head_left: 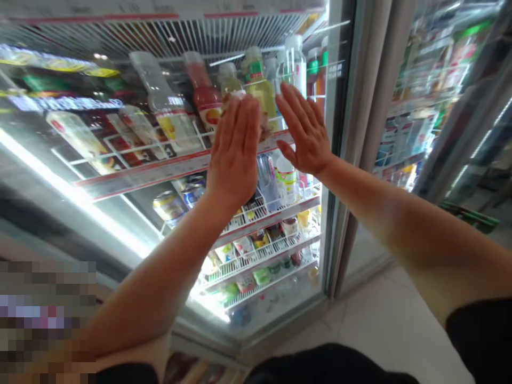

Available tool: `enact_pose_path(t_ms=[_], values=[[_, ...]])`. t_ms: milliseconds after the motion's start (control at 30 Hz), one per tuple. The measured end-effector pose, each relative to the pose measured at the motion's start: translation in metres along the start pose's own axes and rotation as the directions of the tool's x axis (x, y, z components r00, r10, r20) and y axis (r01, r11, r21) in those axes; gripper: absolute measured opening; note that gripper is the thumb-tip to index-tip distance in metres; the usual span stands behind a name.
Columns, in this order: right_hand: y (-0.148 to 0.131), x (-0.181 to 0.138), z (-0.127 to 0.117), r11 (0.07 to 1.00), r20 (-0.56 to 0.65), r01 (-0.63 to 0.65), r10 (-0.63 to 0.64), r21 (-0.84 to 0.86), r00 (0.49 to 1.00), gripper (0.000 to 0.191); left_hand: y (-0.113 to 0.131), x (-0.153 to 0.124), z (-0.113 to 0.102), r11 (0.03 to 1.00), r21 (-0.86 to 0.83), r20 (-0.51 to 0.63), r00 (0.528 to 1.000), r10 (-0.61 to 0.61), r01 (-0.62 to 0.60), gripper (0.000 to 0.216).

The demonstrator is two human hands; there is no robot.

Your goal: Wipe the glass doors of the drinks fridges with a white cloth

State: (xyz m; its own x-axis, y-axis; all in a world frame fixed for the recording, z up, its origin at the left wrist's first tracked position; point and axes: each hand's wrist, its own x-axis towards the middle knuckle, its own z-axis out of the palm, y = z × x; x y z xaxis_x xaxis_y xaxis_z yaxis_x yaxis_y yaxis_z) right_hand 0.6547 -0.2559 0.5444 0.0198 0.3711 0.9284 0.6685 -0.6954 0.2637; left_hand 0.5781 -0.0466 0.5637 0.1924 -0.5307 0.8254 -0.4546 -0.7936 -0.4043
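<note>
My left hand [235, 152] is raised, palm away from me, its fingers stretched out and close together. Beside it to the right, my right hand [306, 130] is also raised, with the thumb apart from the straight fingers. Neither hand holds anything. Both are in front of a lit drinks cooler, nearest to an upper shelf with a bottle of red drink [201, 85], a bottle of pale yellow drink [260, 90] and a clear bottle [295, 61]. Reflections lie over the shelves, as on a glass pane. Whether my palms touch it, I cannot tell.
Lower wire shelves carry cans [168, 205], cups [290, 226] and small packs. A metal door frame [362, 133] runs down the right side, with more stocked shelves [408, 128] beyond it. The pale tiled floor [372, 309] lies at lower right.
</note>
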Motion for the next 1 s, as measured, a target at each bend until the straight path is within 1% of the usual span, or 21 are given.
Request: enact_pose_path(t_ms=[33, 100, 200, 267, 333, 367, 400, 467, 533, 600, 633, 700, 767, 833, 900, 933, 1000], values=[[0.001, -0.001, 0.000, 0.999, 0.025, 0.051, -0.051, 0.007, 0.998, 0.066, 0.011, 0.002, 0.003, 0.999, -0.034, 0.007, 1.000, -0.002, 0.002, 0.066], [0.002, -0.001, 0.001, 0.990, 0.074, 0.142, -0.144, 0.019, 0.987, 0.068, 0.023, 0.005, 0.005, 0.996, -0.094, 0.033, 0.999, 0.014, -0.011, 0.075], [0.003, -0.002, 0.002, 0.971, 0.126, 0.236, -0.238, 0.029, 0.963, 0.060, 0.025, -0.002, -0.002, 0.990, -0.106, 0.108, 0.988, 0.108, -0.096, 0.082], [0.004, -0.002, 0.004, 0.955, 0.124, 0.294, -0.296, 0.030, 0.947, 0.055, 0.019, -0.014, -0.016, 0.985, -0.050, 0.123, 0.977, 0.173, -0.168, 0.081], [0.006, -0.003, 0.006, 0.944, 0.065, 0.329, -0.330, 0.025, 0.942, 0.051, 0.007, -0.029, -0.037, 0.979, 0.041, 0.114, 0.975, 0.192, -0.197, 0.081], [0.007, -0.004, 0.008, 0.944, 0.022, 0.330, -0.331, 0.025, 0.944, 0.051, -0.003, -0.035, -0.049, 0.979, 0.098, 0.103, 0.981, 0.167, -0.177, 0.081], [0.008, -0.005, 0.010, 0.946, -0.019, 0.322, -0.321, 0.029, 0.947, 0.050, -0.015, -0.041, -0.061, 0.977, 0.160, 0.087, 0.988, 0.125, -0.137, 0.080], [0.009, -0.008, 0.013, 0.956, -0.079, 0.290, -0.286, 0.045, 0.955, 0.051, -0.044, -0.050, -0.082, 0.958, 0.287, 0.032, 0.999, 0.010, -0.019, 0.079], [0.008, -0.010, 0.014, 0.965, -0.104, 0.256, -0.250, 0.053, 0.963, 0.052, -0.072, -0.056, -0.094, 0.921, 0.382, -0.053, 0.997, -0.056, 0.072, 0.080], [0.005, -0.007, 0.010, 0.976, -0.094, 0.215, -0.210, 0.045, 0.973, 0.052, -0.091, -0.060, -0.098, 0.909, 0.394, -0.110, 0.989, -0.099, 0.135, 0.079], [0.004, -0.003, 0.007, 0.979, -0.071, 0.198, -0.195, 0.038, 0.978, 0.051, -0.095, -0.061, -0.098, 0.914, 0.368, -0.124, 0.984, -0.132, 0.169, 0.078], [0.001, 0.011, -0.001, 0.983, -0.009, 0.181, -0.181, 0.023, 0.984, 0.051, -0.095, -0.063, -0.096, 0.922, 0.303, -0.106, 0.970, -0.218, 0.240, 0.076], [-0.002, 0.030, -0.009, 0.986, -0.003, 0.169, -0.169, 0.003, 0.986, 0.050, -0.091, -0.063, -0.093, 0.914, 0.286, -0.068, 0.958, -0.279, 0.286, 0.075], [-0.007, 0.045, -0.012, 0.991, -0.049, 0.130, -0.130, 0.003, 0.990, 0.051, -0.090, -0.063, -0.091, 0.909, 0.314, -0.083, 0.961, -0.262, 0.275, 0.076], [-0.016, 0.052, -0.009, 0.993, -0.064, 0.104, -0.101, 0.047, 0.993, 0.054, -0.095, -0.063, -0.087, 0.903, 0.350, -0.128, 0.967, -0.219, 0.251, 0.078], [-0.022, 0.052, -0.007, 0.990, -0.042, 0.114, -0.111, 0.082, 0.993, 0.056, -0.098, -0.063, -0.086, 0.900, 0.364, -0.145, 0.969, -0.199, 0.239, 0.079], [-0.034, 0.049, -0.003, 0.973, 0.035, 0.174, -0.181, 0.149, 0.983, 0.057, -0.102, -0.064, -0.085, 0.892, 0.391, -0.134, 0.973, -0.189, 0.227, 0.081]])
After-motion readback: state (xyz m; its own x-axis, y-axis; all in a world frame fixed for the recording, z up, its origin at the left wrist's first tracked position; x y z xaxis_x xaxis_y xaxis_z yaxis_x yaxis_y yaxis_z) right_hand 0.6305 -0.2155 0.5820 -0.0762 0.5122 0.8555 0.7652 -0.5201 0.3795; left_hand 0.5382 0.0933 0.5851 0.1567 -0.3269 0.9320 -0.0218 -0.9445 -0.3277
